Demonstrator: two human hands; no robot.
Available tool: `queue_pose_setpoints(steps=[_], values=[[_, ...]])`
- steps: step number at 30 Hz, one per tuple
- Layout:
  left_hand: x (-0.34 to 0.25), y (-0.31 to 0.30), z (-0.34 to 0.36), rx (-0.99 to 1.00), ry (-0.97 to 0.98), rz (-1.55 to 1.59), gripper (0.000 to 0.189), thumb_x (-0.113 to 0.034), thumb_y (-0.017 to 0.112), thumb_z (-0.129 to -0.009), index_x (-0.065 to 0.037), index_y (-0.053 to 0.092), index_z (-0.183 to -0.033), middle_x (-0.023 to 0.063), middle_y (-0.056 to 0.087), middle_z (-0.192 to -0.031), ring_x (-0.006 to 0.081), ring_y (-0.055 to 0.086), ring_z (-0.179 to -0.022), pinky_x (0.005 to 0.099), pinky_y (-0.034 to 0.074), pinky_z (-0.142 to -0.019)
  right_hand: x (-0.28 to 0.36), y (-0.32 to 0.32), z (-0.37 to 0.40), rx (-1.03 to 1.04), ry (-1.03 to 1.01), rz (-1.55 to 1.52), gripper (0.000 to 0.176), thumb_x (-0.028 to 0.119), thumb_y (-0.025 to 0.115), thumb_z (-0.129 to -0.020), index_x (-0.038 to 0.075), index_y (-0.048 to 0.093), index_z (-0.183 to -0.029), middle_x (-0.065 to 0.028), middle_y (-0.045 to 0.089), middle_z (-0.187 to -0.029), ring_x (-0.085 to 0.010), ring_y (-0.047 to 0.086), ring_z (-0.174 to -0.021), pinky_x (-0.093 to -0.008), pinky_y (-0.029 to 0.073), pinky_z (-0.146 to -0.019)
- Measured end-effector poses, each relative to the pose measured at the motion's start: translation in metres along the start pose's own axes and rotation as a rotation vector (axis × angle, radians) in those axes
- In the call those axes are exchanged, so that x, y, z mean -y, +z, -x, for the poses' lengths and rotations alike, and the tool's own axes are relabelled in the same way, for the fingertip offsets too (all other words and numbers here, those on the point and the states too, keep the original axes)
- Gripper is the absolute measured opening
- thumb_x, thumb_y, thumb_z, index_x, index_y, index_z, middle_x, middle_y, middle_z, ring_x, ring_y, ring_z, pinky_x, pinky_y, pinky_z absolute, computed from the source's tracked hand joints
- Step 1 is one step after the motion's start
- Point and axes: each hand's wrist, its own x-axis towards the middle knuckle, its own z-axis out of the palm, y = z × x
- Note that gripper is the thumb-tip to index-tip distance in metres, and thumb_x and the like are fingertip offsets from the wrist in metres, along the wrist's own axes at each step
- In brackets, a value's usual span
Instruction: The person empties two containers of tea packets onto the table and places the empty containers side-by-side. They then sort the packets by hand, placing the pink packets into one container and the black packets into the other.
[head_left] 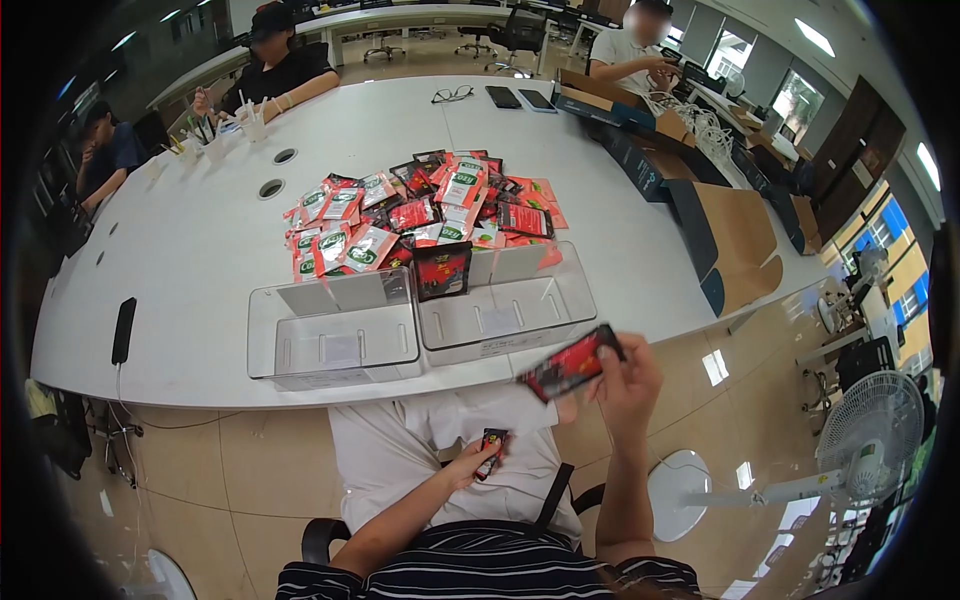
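Note:
My right hand (628, 380) is raised off the table's front edge, its fingers closed on a black-and-red sachet (568, 366), which is slightly blurred. Low over my lap, my left hand (472, 466) grips a smaller-looking black-and-red packet (491, 450). Two clear plastic bins stand side by side at the table's front: a left bin (300, 372) and a right bin (520, 340). One dark red-and-black sachet (442, 272) leans upright in the right bin's back left corner. Behind the bins lies a heap of sachets (410, 212), some black and red, others pink and white with green print.
Opened cardboard boxes (725, 240) and white cables (700, 125) occupy the right side. Glasses (453, 95) and two phones (503, 97) lie at the back. Cups (252, 125) stand far left, near seated people. A black device (124, 330) has a cord; a fan (870, 435) stands right.

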Motion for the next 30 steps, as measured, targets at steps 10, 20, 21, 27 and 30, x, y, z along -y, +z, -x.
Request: queue_pose_setpoints(steps=[10, 20, 21, 27, 30], values=[[-0.014, 0.013, 0.010, 0.088, 0.007, 0.045, 0.047, -0.049, 0.036, -0.100, -0.007, 0.055, -0.106, -0.0024, 0.038, -0.058, 0.0072, 0.035, -0.044, 0.0211, 0.025, -0.040, -0.004, 0.035, -0.088, 0.035, -0.182, 0.212, 0.014, 0.009, 0.060, -0.093, -0.003, 0.061, -0.101, -0.0022, 0.065, -0.082, -0.0030, 0.052, -0.065, -0.0183, 0.042, -0.052], [-0.018, 0.014, 0.011, 0.113, -0.050, 0.012, 0.043, -0.045, 0.041, -0.100, -0.006, 0.058, -0.108, -0.0036, 0.038, -0.057, 0.0065, 0.034, -0.043, 0.0217, 0.026, -0.039, -0.018, 0.052, -0.121, 0.340, -0.365, 0.710, 0.017, 0.012, 0.066, -0.086, 0.003, 0.063, -0.100, -0.0071, 0.066, -0.082, -0.0161, 0.060, -0.067, -0.0276, 0.046, -0.060], [-0.016, 0.014, 0.010, 0.104, -0.043, 0.004, 0.044, -0.046, 0.042, -0.100, -0.006, 0.058, -0.108, -0.0035, 0.039, -0.057, 0.0065, 0.035, -0.044, 0.0218, 0.026, -0.039, -0.020, 0.056, -0.124, 0.382, -0.410, 0.796, 0.017, 0.013, 0.066, -0.085, 0.004, 0.064, -0.099, -0.0070, 0.066, -0.083, -0.0196, 0.061, -0.068, -0.0296, 0.047, -0.061], [-0.013, 0.011, 0.009, 0.066, -0.024, 0.015, 0.044, -0.047, 0.044, -0.099, -0.006, 0.058, -0.108, -0.0031, 0.044, -0.058, 0.0059, 0.038, -0.044, 0.0220, 0.026, -0.039, -0.029, 0.068, -0.128, 0.459, -0.593, 1.022, 0.025, 0.018, 0.073, -0.076, 0.010, 0.063, -0.098, -0.0033, 0.058, -0.095, -0.0240, 0.060, -0.085, -0.0362, 0.050, -0.068], [-0.012, 0.009, 0.004, 0.067, -0.020, -0.025, 0.050, -0.050, 0.038, -0.100, -0.005, 0.057, -0.110, -0.0028, 0.042, -0.057, 0.0058, 0.036, -0.043, 0.0221, 0.025, -0.038, -0.025, 0.072, -0.128, 0.457, -0.645, 1.066, 0.031, 0.020, 0.076, -0.072, 0.011, 0.063, -0.099, -0.0021, 0.056, -0.100, -0.0225, 0.058, -0.093, -0.0352, 0.050, -0.072]])
